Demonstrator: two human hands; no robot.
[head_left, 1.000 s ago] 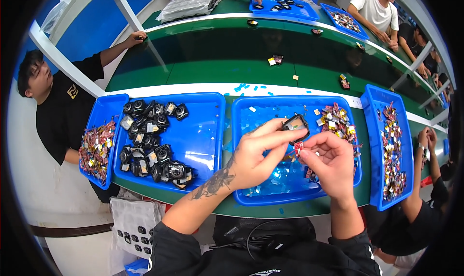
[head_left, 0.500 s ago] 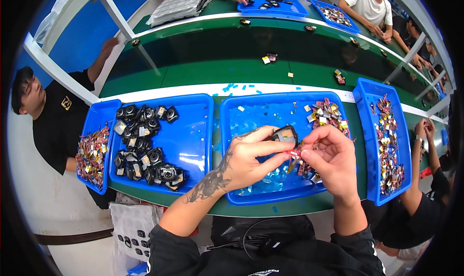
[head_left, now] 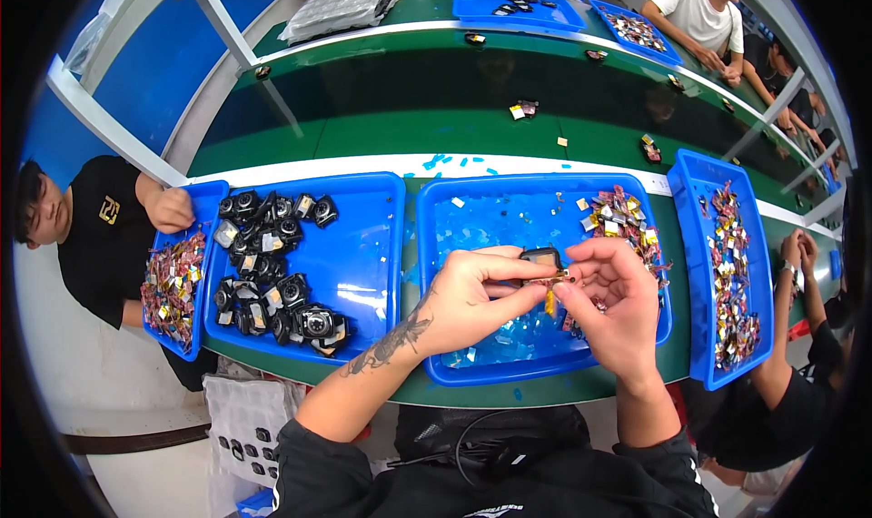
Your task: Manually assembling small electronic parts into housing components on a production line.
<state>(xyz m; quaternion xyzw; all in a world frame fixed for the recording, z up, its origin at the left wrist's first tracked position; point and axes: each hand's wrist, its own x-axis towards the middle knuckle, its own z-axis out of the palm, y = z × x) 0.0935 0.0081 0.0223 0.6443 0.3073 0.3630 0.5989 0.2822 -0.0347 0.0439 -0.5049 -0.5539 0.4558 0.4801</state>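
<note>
Both hands [head_left: 554, 296] pinch a small black module [head_left: 541, 257] trailing a gold-orange ribbon.

Over the last second the person's two hands drew in from the far right part of the middle blue tray [head_left: 436, 273] toward its near edge, and now sat over its centre. The left hand [head_left: 472, 300] kept its fingers closed on the small black part [head_left: 541, 257], while the right hand [head_left: 613, 305] closed in until its fingertips met the part's gold strip [head_left: 550, 296] hanging below. The head view also tipped, so the worktop's far edge and the far trays slid upward in the picture.
</note>
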